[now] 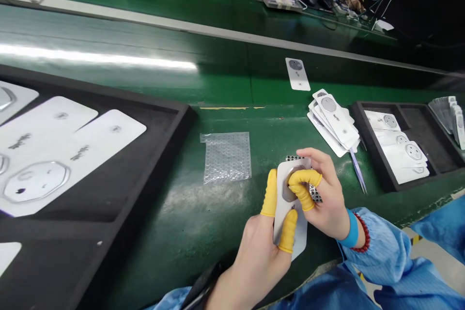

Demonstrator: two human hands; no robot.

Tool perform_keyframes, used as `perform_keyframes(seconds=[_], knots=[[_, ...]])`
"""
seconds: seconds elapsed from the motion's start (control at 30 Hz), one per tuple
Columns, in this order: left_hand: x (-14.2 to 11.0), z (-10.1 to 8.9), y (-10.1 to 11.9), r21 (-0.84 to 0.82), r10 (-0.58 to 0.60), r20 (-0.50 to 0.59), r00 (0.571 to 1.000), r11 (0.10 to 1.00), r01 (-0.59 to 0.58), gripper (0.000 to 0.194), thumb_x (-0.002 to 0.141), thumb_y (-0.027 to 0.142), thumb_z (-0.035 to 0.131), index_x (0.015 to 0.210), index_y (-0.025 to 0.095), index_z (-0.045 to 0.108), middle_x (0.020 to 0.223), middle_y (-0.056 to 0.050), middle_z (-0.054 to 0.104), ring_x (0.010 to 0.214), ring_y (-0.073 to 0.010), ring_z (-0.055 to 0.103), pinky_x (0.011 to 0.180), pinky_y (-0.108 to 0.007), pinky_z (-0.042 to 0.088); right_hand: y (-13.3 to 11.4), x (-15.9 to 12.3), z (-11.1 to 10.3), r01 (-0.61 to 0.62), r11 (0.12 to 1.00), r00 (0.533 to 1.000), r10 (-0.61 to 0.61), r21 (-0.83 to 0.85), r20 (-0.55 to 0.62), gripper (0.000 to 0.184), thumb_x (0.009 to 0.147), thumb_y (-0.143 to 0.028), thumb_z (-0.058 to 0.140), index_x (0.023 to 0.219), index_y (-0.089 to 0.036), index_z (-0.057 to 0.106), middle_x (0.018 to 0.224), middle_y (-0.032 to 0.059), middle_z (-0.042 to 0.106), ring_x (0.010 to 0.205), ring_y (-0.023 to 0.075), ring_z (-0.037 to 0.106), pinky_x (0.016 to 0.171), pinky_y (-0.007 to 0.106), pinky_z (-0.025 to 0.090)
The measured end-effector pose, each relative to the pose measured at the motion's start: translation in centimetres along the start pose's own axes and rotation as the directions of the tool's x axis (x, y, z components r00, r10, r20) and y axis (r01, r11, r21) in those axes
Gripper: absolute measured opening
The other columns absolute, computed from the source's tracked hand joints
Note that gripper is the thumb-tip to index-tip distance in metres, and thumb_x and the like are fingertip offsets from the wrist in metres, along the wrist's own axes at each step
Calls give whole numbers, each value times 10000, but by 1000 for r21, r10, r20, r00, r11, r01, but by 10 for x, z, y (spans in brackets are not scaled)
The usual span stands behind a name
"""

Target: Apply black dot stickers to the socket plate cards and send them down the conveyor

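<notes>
Both my hands hold one white phone back cover (284,213) above the green bench, near its front edge. My left hand (259,247) grips its lower part between thumb and forefinger, both in yellow finger cots. My right hand (325,196) is closed on its upper part, its yellow-cotted forefinger pressing on the cover's round camera ring. A small perforated dark sheet (315,193) shows behind the cover under my right fingers.
A bubble-wrap square (227,156) lies left of my hands. A fanned stack of white covers (334,121) and a black tray of covers (399,150) are at right. A large black tray (119,193) fills the left. One cover (298,73) lies on the belt. Another person works at the back.
</notes>
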State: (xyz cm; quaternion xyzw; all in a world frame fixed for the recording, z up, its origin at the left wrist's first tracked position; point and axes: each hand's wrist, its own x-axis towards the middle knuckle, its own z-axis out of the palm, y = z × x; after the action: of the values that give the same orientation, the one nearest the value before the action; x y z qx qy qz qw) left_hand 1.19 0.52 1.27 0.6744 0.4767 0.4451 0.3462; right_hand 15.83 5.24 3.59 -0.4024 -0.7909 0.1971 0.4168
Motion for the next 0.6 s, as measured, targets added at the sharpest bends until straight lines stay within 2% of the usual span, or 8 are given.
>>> perform_keyframes(seconds=[0.13, 0.23, 0.33, 0.4, 0.47, 0.53, 0.6], knots=[[-2, -1, -1, 6, 15, 4, 1000, 1000, -15, 170, 814, 66, 493, 893, 216, 499, 562, 57, 587, 428, -110, 565, 430, -167, 477, 0, -2, 1, -59, 995, 990, 68, 78, -127, 262, 840, -38, 621, 986, -255, 641, 1304, 70, 479, 1208, 255, 521, 1024, 474, 461], [-3, -2, 0, -14, 27, 16, 1000, 1000, -27, 159, 822, 69, 498, 888, 213, 514, 530, 64, 562, 497, -131, 630, 481, -173, 515, 1, 0, -1, -221, 943, 971, 236, 247, -33, 123, 851, -129, 662, 903, -239, 651, 1337, 69, 483, 1158, 251, 567, 976, 455, 497], [-2, -2, 2, -29, 28, 26, 999, 999, -27, 140, 828, 79, 499, 877, 209, 523, 517, 69, 557, 456, -120, 605, 471, -173, 514, 1, 3, -4, -341, 852, 938, 335, 397, 87, 51, 874, -195, 657, 879, -222, 614, 1309, 78, 524, 891, 171, 640, 762, 357, 559], [-1, -3, 3, -31, 12, 28, 1000, 999, -11, 119, 831, 93, 501, 834, 209, 528, 523, 57, 577, 444, -119, 601, 459, -175, 510, 1, 4, -4, -348, 805, 930, 360, 480, 70, 178, 859, -202, 676, 969, -253, 546, 1308, 62, 516, 762, 119, 622, 661, 309, 555], [-1, -3, 2, -29, -32, 41, 999, 999, 33, 133, 835, 115, 507, 753, 219, 518, 512, 43, 583, 462, -129, 618, 461, -182, 512, 1, 5, -5, -355, 758, 921, 383, 547, 67, 337, 843, -220, 697, 1054, -295, 445, 1269, 46, 524, 714, 102, 612, 618, 287, 554], [-2, -3, 1, -33, -98, 74, 992, 994, 101, 138, 843, 155, 519, 723, 222, 534, 518, 27, 596, 493, -143, 636, 477, -196, 521, 2, 6, -5, -401, 722, 902, 419, 563, 106, 398, 838, -280, 710, 1073, -306, 389, 1149, 32, 562, 719, 115, 622, 615, 288, 560], [-3, -2, -2, -57, -159, 116, 980, 984, 167, 89, 853, 207, 532, 791, 216, 595, 535, 18, 613, 513, -155, 638, 493, -216, 530, 4, 7, -5, -464, 706, 874, 462, 535, 149, 412, 826, -355, 722, 1066, -295, 392, 1007, 17, 574, 735, 135, 629, 628, 297, 565]])
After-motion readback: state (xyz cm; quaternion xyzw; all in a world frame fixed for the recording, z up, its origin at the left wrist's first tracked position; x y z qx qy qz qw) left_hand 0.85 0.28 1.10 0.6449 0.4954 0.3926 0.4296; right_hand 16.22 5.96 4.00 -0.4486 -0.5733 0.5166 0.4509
